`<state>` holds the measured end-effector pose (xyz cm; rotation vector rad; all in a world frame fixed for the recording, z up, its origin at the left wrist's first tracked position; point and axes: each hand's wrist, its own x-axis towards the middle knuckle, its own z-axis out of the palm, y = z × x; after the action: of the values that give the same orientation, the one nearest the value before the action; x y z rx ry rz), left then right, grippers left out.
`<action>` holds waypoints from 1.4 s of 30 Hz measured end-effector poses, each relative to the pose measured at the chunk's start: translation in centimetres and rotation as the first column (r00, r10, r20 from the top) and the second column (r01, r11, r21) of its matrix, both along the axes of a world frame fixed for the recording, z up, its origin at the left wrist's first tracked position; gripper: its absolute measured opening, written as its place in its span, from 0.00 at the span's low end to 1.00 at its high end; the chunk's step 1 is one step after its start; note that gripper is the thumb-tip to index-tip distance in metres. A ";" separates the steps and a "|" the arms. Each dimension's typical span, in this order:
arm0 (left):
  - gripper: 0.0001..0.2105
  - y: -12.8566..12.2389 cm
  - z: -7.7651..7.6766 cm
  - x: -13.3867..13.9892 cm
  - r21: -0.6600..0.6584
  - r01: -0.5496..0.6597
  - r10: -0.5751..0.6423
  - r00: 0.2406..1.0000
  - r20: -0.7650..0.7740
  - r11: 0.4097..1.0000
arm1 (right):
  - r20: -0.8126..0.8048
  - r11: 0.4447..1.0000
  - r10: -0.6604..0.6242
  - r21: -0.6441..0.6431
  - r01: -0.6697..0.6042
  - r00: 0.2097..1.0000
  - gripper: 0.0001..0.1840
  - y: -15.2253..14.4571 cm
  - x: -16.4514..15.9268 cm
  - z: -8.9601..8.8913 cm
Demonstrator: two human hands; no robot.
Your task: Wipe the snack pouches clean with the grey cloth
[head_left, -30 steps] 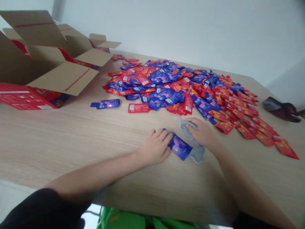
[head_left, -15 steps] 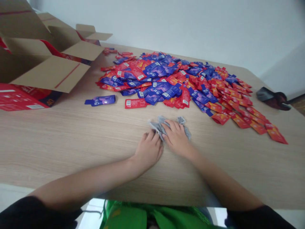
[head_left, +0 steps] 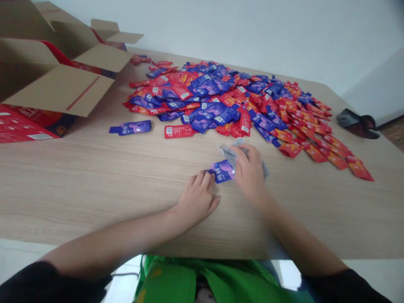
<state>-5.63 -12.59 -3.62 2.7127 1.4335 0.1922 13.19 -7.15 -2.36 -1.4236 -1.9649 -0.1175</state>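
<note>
A purple sachet (head_left: 222,171) lies flat on the wooden table (head_left: 104,181) in front of me. The fingers of my left hand (head_left: 198,195) are closed over its narrow left end, pinning it to the tabletop. My right hand (head_left: 251,172) grips a crumpled grey cloth (head_left: 230,153) at the sachet's right end and partly covers that end. Just beyond my hands lie a single red sachet (head_left: 179,131) with a barcode and, farther left, another purple sachet (head_left: 135,128).
A large heap of red and purple sachets (head_left: 202,92) spreads across the back, with overlapping orange-red sachets (head_left: 334,153) trailing to the right. Open cardboard boxes (head_left: 59,90) stand at the left. A dark, glossy object (head_left: 358,123) sits near the right edge.
My right hand has moved right and lifted slightly with the cloth, uncovering the purple sachet. My left hand stays at its left end. The view has shifted a little.
</note>
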 end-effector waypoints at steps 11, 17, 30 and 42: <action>0.28 0.8 0.3 -1.4 -0.091 0.044 -0.043 0.999 0.019 0.995 | -0.138 0.987 -0.150 0.034 0.156 0.979 0.17 2.1 5.1 2.1; 0.24 0.7 0.5 -1.0 -0.052 0.024 -0.025 1.000 -0.016 0.998 | 0.023 0.978 0.145 -0.152 -0.140 0.989 0.21 0.0 -3.1 0.6; 0.23 1.1 -0.1 -0.7 0.011 0.024 -0.023 0.996 -0.085 1.000 | 0.235 0.951 -0.121 -0.250 0.180 0.964 0.23 1.5 4.8 -4.3; 0.18 0.9 0.4 -0.5 -0.005 0.025 -0.025 0.996 -0.089 1.000 | 0.181 0.955 0.165 -0.275 -0.111 0.969 0.24 0.4 -4.1 -2.5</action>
<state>-6.17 -11.68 -3.20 2.7678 1.4191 0.0682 9.09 -6.73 -4.90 -1.4803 -2.3127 0.0689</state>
